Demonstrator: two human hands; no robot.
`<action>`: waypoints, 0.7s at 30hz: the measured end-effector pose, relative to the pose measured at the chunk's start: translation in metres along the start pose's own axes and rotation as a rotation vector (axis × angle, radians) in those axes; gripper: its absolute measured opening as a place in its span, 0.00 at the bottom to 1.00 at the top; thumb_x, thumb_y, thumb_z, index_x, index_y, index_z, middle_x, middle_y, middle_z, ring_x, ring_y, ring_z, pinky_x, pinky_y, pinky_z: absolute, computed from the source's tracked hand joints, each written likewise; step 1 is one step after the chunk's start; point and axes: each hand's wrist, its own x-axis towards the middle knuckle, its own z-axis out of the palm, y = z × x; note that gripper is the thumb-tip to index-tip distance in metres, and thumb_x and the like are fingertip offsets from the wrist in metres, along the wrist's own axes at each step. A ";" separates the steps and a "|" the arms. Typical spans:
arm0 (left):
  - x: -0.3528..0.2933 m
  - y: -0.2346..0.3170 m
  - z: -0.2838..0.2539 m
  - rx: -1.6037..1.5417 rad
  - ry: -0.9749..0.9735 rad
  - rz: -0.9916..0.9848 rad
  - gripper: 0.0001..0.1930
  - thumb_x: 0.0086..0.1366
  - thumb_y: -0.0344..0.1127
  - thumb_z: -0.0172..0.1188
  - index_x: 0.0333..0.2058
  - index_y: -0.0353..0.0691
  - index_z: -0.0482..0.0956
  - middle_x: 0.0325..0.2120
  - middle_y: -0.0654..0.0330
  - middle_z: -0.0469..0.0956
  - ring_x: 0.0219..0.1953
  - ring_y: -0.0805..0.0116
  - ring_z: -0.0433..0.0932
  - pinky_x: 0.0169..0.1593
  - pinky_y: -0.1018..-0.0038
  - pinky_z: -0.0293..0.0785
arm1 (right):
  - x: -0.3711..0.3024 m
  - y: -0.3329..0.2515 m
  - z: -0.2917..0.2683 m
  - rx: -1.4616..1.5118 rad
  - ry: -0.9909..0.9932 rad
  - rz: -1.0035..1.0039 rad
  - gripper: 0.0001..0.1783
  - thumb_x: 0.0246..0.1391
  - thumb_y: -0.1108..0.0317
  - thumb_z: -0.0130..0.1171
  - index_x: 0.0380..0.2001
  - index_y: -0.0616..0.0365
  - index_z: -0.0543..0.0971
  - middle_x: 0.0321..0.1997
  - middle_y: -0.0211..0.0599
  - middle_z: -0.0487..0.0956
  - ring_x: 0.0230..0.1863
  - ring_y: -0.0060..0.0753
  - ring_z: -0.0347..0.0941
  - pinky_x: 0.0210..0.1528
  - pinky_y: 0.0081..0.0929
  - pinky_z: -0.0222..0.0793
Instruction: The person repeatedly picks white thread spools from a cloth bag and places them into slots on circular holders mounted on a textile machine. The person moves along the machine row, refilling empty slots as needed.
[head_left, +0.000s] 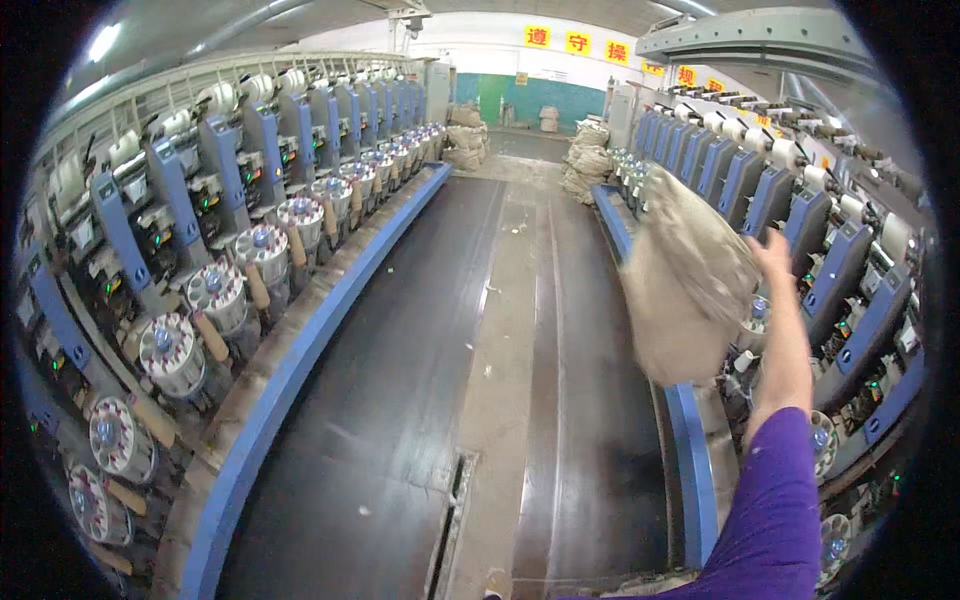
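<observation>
Fingers of right hand (772, 252) grip the sack's top corner, partly hidden behind cloth | left hand out of view | sack (685, 280) motion-blurred, beige, coarse woven, crumpled, hanging in air above blue machine ledge (692, 470) | purple sleeve (765, 510) below sack | spinning machine row (830, 250) right of sack

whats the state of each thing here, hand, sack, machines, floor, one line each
right hand: raised, gripping the top of the sack
sack: beige, lifted off the floor, motion-blurred
left hand: not in view
right machine row: white yarn packages mounted on top, small green lights on
left machine row: round bobbin holders loaded, small lights on
piled sacks: stacked on the floor at the far end of the aisle
floor drain grate: set in place in the floor
</observation>
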 end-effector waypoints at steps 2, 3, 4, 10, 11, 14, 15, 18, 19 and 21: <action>-0.003 0.040 -0.005 -0.020 0.001 0.011 0.14 0.60 0.42 0.56 0.35 0.36 0.79 0.29 0.56 0.79 0.31 0.66 0.76 0.35 0.70 0.72 | -0.030 -0.036 0.097 0.053 -0.211 -0.031 0.31 0.41 0.52 0.59 0.48 0.59 0.72 0.52 0.52 0.69 0.57 0.50 0.62 0.55 0.38 0.62; -0.005 0.056 -0.008 -0.027 -0.004 0.022 0.15 0.60 0.42 0.56 0.36 0.36 0.79 0.29 0.56 0.79 0.30 0.66 0.76 0.34 0.70 0.72 | -0.080 -0.046 0.135 -0.037 -0.297 -0.073 0.27 0.42 0.53 0.58 0.45 0.56 0.74 0.51 0.51 0.70 0.54 0.49 0.64 0.52 0.40 0.63; -0.007 0.069 -0.011 -0.036 -0.009 0.036 0.15 0.60 0.42 0.56 0.36 0.36 0.79 0.29 0.56 0.79 0.30 0.66 0.76 0.34 0.70 0.72 | -0.135 -0.063 0.170 -0.193 -0.448 -0.222 0.23 0.42 0.55 0.57 0.42 0.54 0.76 0.49 0.50 0.71 0.51 0.48 0.66 0.49 0.42 0.65; 0.009 0.179 0.018 -0.241 -0.157 0.360 0.15 0.61 0.41 0.55 0.38 0.34 0.78 0.28 0.58 0.79 0.31 0.69 0.75 0.34 0.72 0.71 | -0.463 -0.098 0.158 0.600 -1.671 0.454 0.38 0.50 0.43 0.54 0.56 0.60 0.65 0.56 0.42 0.70 0.54 0.38 0.68 0.54 0.35 0.63; 0.015 0.201 0.024 -0.065 -0.137 0.423 0.14 0.60 0.40 0.56 0.38 0.35 0.78 0.29 0.58 0.79 0.32 0.68 0.75 0.35 0.72 0.72 | -0.491 -0.099 0.131 0.662 -1.767 0.694 0.37 0.51 0.42 0.53 0.56 0.57 0.66 0.55 0.39 0.70 0.54 0.35 0.68 0.53 0.38 0.63; 0.033 0.274 0.055 0.239 -0.286 0.566 0.18 0.60 0.49 0.55 0.36 0.39 0.79 0.21 0.61 0.77 0.24 0.75 0.72 0.32 0.75 0.69 | -0.529 -0.105 0.054 0.956 -1.713 1.183 0.31 0.55 0.44 0.50 0.52 0.56 0.69 0.51 0.35 0.73 0.53 0.30 0.69 0.51 0.34 0.65; 0.028 0.289 0.065 0.147 -0.369 0.559 0.15 0.61 0.42 0.56 0.36 0.33 0.79 0.21 0.65 0.75 0.24 0.80 0.69 0.27 0.79 0.66 | -0.532 -0.104 0.031 0.975 -1.651 1.305 0.30 0.55 0.44 0.50 0.52 0.56 0.69 0.51 0.35 0.73 0.53 0.30 0.69 0.51 0.34 0.65; 0.009 0.328 0.091 0.027 -0.682 0.658 0.18 0.64 0.44 0.52 0.42 0.35 0.77 0.22 0.66 0.74 0.23 0.80 0.69 0.27 0.81 0.67 | -0.534 -0.106 -0.013 1.094 -1.383 1.451 0.26 0.55 0.48 0.52 0.50 0.55 0.71 0.48 0.33 0.74 0.49 0.29 0.70 0.48 0.32 0.67; 0.003 0.338 0.099 0.082 -0.716 0.643 0.18 0.65 0.44 0.51 0.45 0.36 0.75 0.23 0.66 0.74 0.23 0.80 0.69 0.27 0.81 0.68 | -0.536 -0.108 -0.020 1.109 -1.267 1.502 0.24 0.54 0.50 0.54 0.47 0.56 0.72 0.47 0.33 0.74 0.47 0.27 0.71 0.45 0.29 0.69; -0.006 0.350 0.110 0.048 -0.805 0.701 0.18 0.66 0.43 0.48 0.47 0.37 0.74 0.23 0.65 0.75 0.22 0.80 0.70 0.25 0.80 0.68 | -0.545 -0.116 -0.025 1.205 -1.093 1.419 0.20 0.55 0.54 0.55 0.42 0.59 0.74 0.38 0.33 0.76 0.37 0.27 0.74 0.42 0.24 0.70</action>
